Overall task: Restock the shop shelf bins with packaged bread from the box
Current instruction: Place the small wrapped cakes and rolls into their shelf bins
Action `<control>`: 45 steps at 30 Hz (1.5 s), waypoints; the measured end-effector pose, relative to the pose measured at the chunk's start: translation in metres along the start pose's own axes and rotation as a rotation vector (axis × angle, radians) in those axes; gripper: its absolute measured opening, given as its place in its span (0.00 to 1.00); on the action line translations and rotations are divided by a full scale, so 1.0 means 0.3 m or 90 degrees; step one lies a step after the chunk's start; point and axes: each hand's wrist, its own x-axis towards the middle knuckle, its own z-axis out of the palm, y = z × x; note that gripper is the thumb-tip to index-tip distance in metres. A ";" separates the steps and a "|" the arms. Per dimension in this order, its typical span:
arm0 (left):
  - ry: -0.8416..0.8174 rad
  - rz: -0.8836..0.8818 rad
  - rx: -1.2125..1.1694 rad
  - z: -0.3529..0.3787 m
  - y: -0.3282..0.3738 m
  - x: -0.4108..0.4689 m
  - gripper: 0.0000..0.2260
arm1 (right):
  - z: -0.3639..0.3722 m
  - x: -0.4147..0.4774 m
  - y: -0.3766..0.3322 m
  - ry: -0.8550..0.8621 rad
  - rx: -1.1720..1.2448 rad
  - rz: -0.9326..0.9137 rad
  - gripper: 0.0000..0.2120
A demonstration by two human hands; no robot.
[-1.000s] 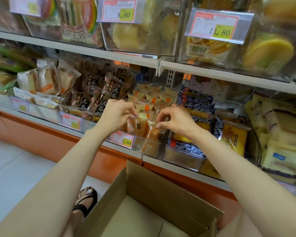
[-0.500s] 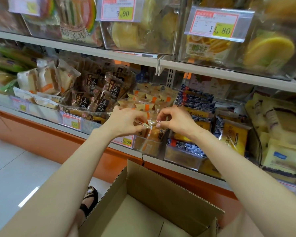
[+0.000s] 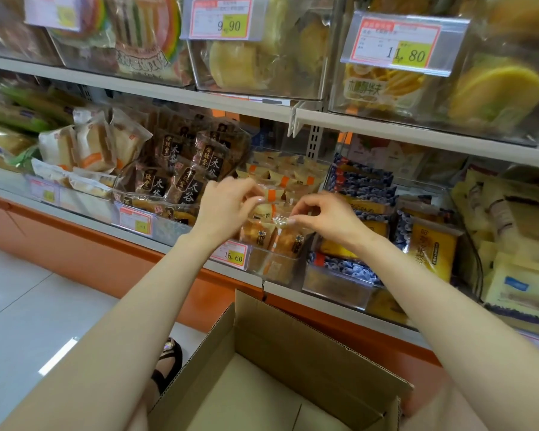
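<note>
Two glossy bread packets (image 3: 257, 233) (image 3: 288, 241) in clear bin (image 3: 271, 269)

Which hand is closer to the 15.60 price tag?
Left. The left hand is just above the 15.60 price tag; the right hand, pinching a bread packet, is up and to its right.

Our left hand (image 3: 227, 206) has slid right, closer to our right hand (image 3: 324, 216). Its fingertips have gone up from the small clear packet of golden bread (image 3: 288, 241) to the pale packet with an orange stripe (image 3: 269, 194) behind it. Our black sandal (image 3: 168, 359) now hides more behind the brown cardboard box (image 3: 293, 343).
</note>
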 end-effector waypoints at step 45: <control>0.104 -0.342 -0.761 -0.226 -0.106 -0.041 0.03 | 0.071 0.047 -0.115 0.141 0.331 0.002 0.08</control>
